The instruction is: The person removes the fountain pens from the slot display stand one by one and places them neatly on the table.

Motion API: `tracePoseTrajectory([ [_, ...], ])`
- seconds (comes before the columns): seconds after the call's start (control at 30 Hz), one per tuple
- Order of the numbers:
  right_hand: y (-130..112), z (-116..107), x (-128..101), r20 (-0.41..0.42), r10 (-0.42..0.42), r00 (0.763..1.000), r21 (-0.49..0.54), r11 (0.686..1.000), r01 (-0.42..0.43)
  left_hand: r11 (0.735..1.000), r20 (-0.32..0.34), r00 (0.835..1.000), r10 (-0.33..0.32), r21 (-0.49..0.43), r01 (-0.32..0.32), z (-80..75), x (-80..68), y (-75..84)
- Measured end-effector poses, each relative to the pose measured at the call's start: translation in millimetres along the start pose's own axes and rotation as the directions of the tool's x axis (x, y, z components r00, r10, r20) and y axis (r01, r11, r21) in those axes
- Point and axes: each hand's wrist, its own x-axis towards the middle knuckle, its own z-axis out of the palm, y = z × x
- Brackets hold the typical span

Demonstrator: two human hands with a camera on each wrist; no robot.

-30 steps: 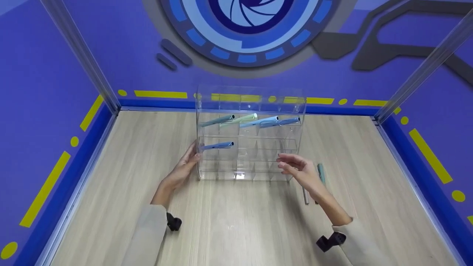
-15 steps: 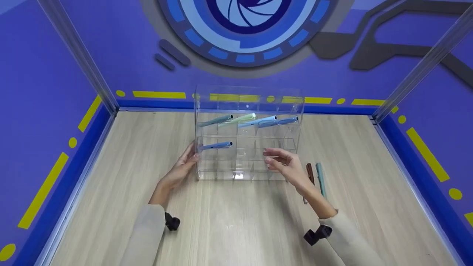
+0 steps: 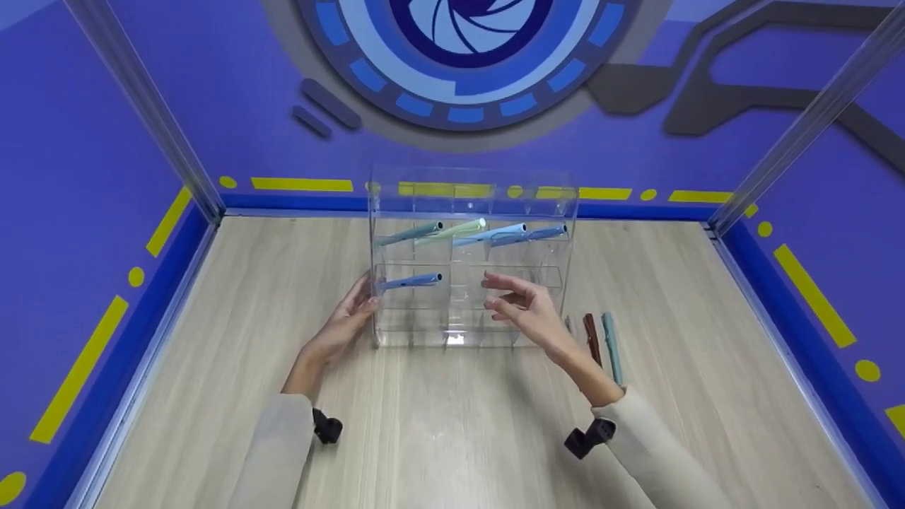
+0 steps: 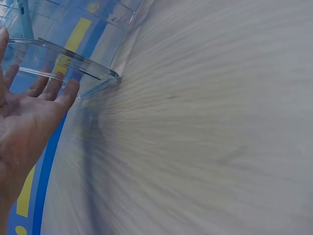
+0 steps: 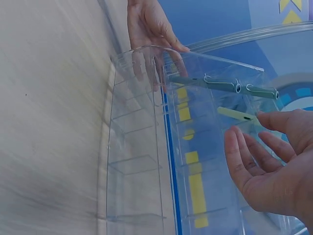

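A clear acrylic pen rack (image 3: 456, 338) with compartments stands on the table. Its upper row holds a teal pen (image 3: 411, 233), a pale green pen (image 3: 452, 232), a light blue pen (image 3: 491, 234) and a darker blue pen (image 3: 548, 232). Another blue pen (image 3: 412, 281) lies in the row below, at the left. My left hand (image 3: 342, 325) touches the rack's left side with extended fingers, as the left wrist view also shows. My right hand (image 3: 527, 311) is in front of the rack's right half, fingers loosely bent, thumb apart, nothing between them.
Right of the rack, a brown pen (image 3: 592, 338) and a teal pen (image 3: 612, 346) lie on the wooden table (image 3: 438, 438). A grey pen is mostly hidden by the right forearm. Blue panels (image 3: 233, 141) enclose the back and sides.
My right hand has moved left across the rack's front, uncovering the brown and teal pens on the table. My left hand stays at the rack's side.
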Motion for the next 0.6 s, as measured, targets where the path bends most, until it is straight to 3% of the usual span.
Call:
tracePoseTrajectory([
  [0.6, -2.1, 44.4, 29.1, 0.057, -0.021, 0.998, 0.066, 0.998, 0.018, 0.999, 0.021, 0.999, 0.029, -0.037, -0.029, 1.0, 0.7, -4.2],
])
